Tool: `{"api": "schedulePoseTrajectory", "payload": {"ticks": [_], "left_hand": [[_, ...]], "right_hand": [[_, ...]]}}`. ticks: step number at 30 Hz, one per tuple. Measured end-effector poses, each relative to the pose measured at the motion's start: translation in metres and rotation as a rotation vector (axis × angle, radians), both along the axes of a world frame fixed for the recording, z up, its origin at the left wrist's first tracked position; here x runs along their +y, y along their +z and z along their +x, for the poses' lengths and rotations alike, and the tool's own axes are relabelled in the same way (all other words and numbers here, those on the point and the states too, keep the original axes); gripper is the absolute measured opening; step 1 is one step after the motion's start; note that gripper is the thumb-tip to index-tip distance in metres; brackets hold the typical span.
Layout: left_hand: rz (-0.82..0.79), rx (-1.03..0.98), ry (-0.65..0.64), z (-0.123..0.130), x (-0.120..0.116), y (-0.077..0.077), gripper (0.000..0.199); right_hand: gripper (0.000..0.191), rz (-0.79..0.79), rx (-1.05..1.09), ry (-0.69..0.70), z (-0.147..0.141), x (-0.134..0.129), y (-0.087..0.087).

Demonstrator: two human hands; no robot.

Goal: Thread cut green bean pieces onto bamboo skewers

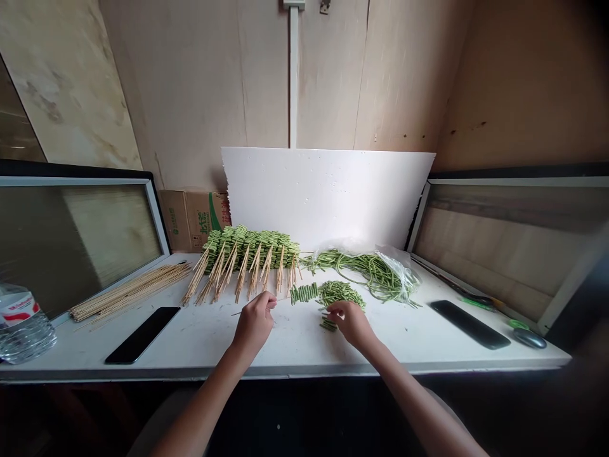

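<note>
My left hand (257,315) is closed in a pinch around a thin bamboo skewer, whose end shows left of the fingers. Cut green bean pieces (303,293) sit side by side in a row along the skewer, to the right of that hand. My right hand (351,322) is at the near edge of a heap of cut bean pieces (340,292). Its thumb and fingers close on what looks like one short bean piece, partly hidden by the fingertips. A few more pieces (328,324) lie just under this hand.
Filled bean skewers (257,251) are stacked at the back left, beside bare skewers (133,289). Long uncut beans (375,273) lie in a plastic bag (402,266). Two phones (143,334) (469,324), a water bottle (23,327) and a mouse (530,337) are nearer the sides.
</note>
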State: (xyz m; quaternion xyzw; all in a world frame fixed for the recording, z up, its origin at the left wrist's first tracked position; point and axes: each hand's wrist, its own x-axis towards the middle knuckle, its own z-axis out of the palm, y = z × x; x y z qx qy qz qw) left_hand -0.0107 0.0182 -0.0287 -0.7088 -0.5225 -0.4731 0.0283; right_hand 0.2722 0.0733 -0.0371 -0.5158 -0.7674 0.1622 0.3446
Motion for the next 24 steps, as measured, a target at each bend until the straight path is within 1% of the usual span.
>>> {"api": "schedulePoseTrajectory", "payload": {"ticks": [3, 4, 8, 11, 13, 17, 21, 24], "left_hand": [[0.018, -0.004, 0.0, 0.001, 0.001, -0.001, 0.025], [0.024, -0.006, -0.001, 0.001, 0.001, -0.001, 0.025], [0.031, -0.014, -0.016, 0.005, 0.0, -0.001, 0.025], [0.031, -0.013, -0.029, 0.008, -0.002, 0.0, 0.026], [0.036, -0.01, -0.029, 0.01, -0.003, 0.001, 0.026], [0.052, -0.005, -0.028, 0.012, -0.005, 0.002, 0.026], [0.058, -0.002, -0.028, 0.013, -0.006, 0.002, 0.027], [0.043, 0.0, -0.034, 0.013, -0.007, 0.003, 0.028]], "right_hand": [[0.013, -0.006, 0.189, 0.029, 0.0, -0.001, 0.011], [0.015, -0.032, 0.262, 0.042, 0.0, -0.001, 0.015], [0.037, -0.238, 0.623, 0.148, -0.002, -0.006, 0.028], [0.038, -0.352, 0.9, 0.233, -0.006, -0.008, 0.032], [0.035, -0.41, 1.026, 0.256, -0.007, -0.007, 0.031], [0.029, -0.493, 1.135, 0.287, -0.009, -0.006, 0.028], [0.025, -0.522, 1.128, 0.335, -0.008, -0.006, 0.027], [0.026, -0.531, 1.109, 0.322, -0.008, -0.008, 0.028]]}}
